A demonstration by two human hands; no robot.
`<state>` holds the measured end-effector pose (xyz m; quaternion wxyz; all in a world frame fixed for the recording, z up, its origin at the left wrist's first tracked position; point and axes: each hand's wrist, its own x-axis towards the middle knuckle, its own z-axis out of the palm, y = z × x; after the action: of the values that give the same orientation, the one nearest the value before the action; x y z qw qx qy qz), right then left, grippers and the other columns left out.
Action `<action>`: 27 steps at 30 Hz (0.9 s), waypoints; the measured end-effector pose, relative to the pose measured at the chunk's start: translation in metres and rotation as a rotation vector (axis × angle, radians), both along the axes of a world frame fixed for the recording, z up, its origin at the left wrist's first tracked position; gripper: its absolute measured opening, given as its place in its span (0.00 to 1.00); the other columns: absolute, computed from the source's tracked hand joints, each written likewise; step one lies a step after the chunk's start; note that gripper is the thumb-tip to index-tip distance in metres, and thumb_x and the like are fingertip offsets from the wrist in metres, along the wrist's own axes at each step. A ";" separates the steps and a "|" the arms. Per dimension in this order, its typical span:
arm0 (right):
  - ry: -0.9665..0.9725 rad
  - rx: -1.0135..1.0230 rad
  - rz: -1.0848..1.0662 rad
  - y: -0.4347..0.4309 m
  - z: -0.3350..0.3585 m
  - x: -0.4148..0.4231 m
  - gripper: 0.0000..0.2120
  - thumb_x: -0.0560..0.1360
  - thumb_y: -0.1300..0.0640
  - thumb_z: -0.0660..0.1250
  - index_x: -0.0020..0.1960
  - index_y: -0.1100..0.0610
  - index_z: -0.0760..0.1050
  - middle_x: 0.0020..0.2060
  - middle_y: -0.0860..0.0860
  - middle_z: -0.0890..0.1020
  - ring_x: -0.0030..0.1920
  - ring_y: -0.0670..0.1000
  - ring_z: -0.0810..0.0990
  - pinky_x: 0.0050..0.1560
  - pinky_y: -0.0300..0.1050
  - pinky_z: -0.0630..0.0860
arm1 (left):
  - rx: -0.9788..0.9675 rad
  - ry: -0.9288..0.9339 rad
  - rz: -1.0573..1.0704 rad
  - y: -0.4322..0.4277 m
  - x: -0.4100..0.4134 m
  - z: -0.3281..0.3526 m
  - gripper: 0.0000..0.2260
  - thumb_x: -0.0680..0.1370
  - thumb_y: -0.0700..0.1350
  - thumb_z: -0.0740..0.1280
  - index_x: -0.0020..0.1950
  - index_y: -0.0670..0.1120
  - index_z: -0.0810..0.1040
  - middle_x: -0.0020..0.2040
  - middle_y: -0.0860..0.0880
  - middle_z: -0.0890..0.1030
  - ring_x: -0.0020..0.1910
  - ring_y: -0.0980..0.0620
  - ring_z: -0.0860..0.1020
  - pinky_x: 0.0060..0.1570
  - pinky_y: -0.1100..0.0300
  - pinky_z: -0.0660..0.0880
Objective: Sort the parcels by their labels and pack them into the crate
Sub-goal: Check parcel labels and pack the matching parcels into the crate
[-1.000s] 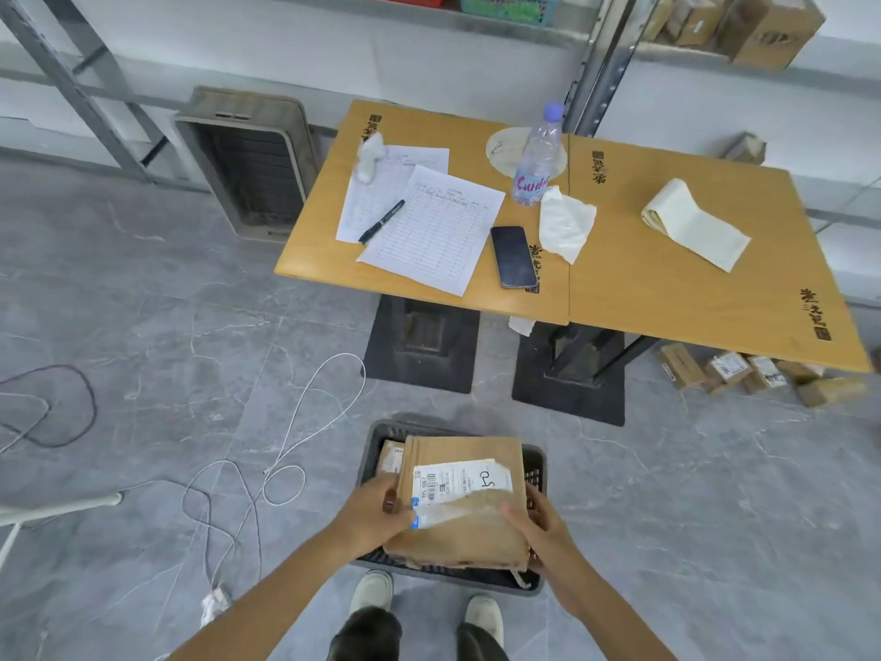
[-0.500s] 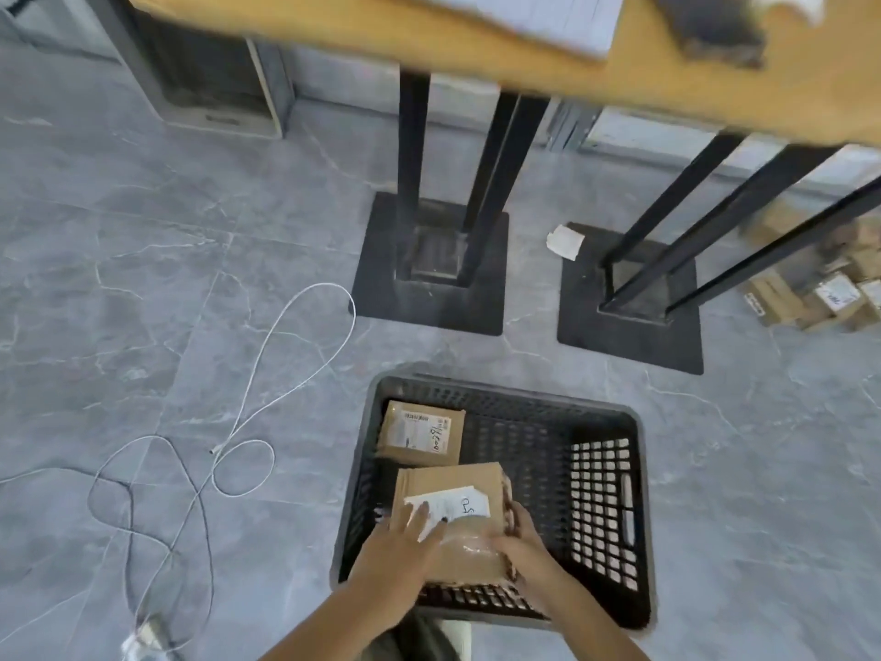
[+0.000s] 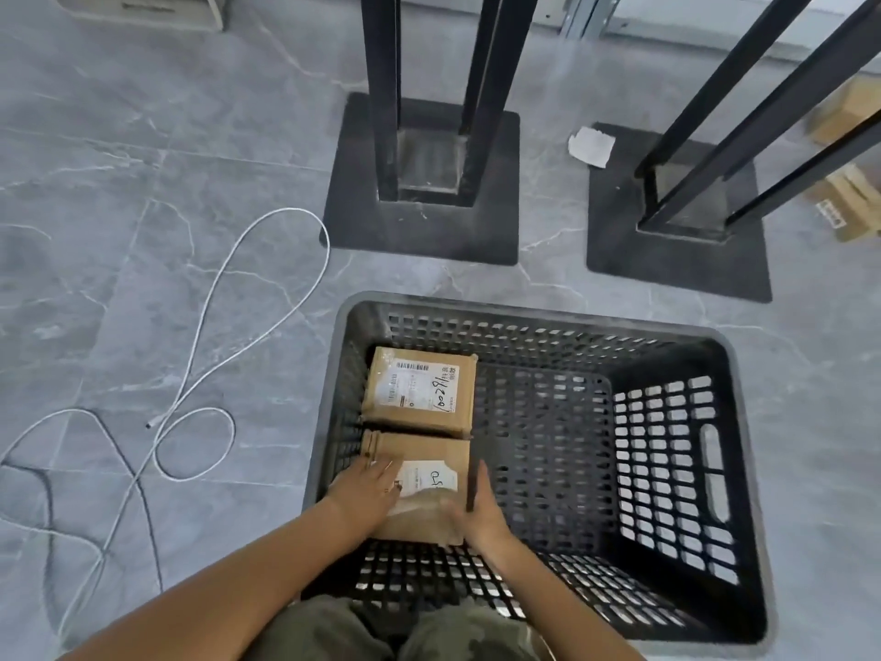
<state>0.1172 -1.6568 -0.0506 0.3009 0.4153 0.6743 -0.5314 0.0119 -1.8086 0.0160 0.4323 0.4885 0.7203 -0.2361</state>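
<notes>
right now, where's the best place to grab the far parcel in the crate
Its right edge, coming from above on the right. The far parcel lies flat, label up, left side close to the crate wall and near side against the near parcel, so likely only the right edge has open floor beside it for a grip.

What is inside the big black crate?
Two brown parcels lie against the left wall of the crate, the far parcel behind the near parcel. The left hand and right hand touch the near parcel, covering part of its label. Anything beneath the parcels is hidden.
</notes>
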 end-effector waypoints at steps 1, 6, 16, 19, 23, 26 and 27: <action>-0.027 0.037 0.010 0.007 0.019 -0.004 0.44 0.76 0.52 0.68 0.78 0.55 0.40 0.75 0.55 0.58 0.73 0.55 0.62 0.68 0.46 0.64 | 0.061 0.023 0.044 0.002 -0.002 0.017 0.27 0.79 0.40 0.59 0.77 0.44 0.53 0.78 0.41 0.42 0.77 0.41 0.43 0.75 0.45 0.46; 0.169 0.185 0.171 0.046 0.182 -0.033 0.34 0.80 0.52 0.61 0.78 0.53 0.46 0.77 0.53 0.55 0.75 0.54 0.58 0.71 0.47 0.60 | 0.290 0.220 0.167 0.026 -0.023 0.165 0.26 0.77 0.42 0.63 0.74 0.45 0.58 0.76 0.40 0.55 0.76 0.40 0.50 0.74 0.44 0.50; 0.628 0.535 0.113 0.110 0.662 -0.088 0.25 0.81 0.51 0.58 0.76 0.53 0.58 0.71 0.53 0.67 0.71 0.52 0.65 0.71 0.48 0.62 | 0.759 0.505 0.264 0.092 -0.093 0.609 0.25 0.81 0.52 0.52 0.77 0.48 0.50 0.78 0.45 0.52 0.77 0.46 0.46 0.74 0.48 0.49; 0.777 0.675 0.086 0.133 0.783 -0.087 0.23 0.80 0.53 0.59 0.74 0.52 0.61 0.66 0.52 0.72 0.68 0.52 0.68 0.61 0.41 0.65 | 1.008 0.586 0.260 0.118 -0.106 0.729 0.25 0.80 0.52 0.55 0.76 0.47 0.57 0.76 0.45 0.59 0.77 0.45 0.51 0.74 0.47 0.53; 0.922 0.822 -0.004 0.164 0.892 -0.057 0.21 0.81 0.51 0.58 0.73 0.52 0.62 0.65 0.50 0.73 0.66 0.50 0.69 0.59 0.38 0.63 | 1.237 0.554 0.240 0.160 -0.093 0.839 0.24 0.78 0.51 0.59 0.73 0.47 0.62 0.74 0.45 0.62 0.76 0.45 0.54 0.73 0.47 0.54; 0.986 0.885 -0.130 0.191 0.935 -0.019 0.21 0.81 0.51 0.58 0.72 0.52 0.63 0.64 0.50 0.74 0.66 0.49 0.69 0.62 0.40 0.64 | 1.292 0.558 0.226 0.196 -0.069 0.875 0.24 0.79 0.54 0.57 0.74 0.49 0.60 0.76 0.45 0.59 0.76 0.46 0.52 0.74 0.47 0.53; 0.999 0.902 -0.167 0.203 0.943 -0.003 0.20 0.81 0.51 0.58 0.72 0.52 0.63 0.64 0.50 0.74 0.66 0.49 0.69 0.61 0.41 0.65 | 1.309 0.540 0.240 0.210 -0.058 0.881 0.25 0.79 0.55 0.57 0.74 0.48 0.59 0.76 0.46 0.59 0.76 0.46 0.52 0.74 0.48 0.53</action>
<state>0.1145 -1.4543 0.8928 -0.2915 0.2552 0.8538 -0.3478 -0.0462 -1.5988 0.8972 -0.1198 0.4893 0.8447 0.1809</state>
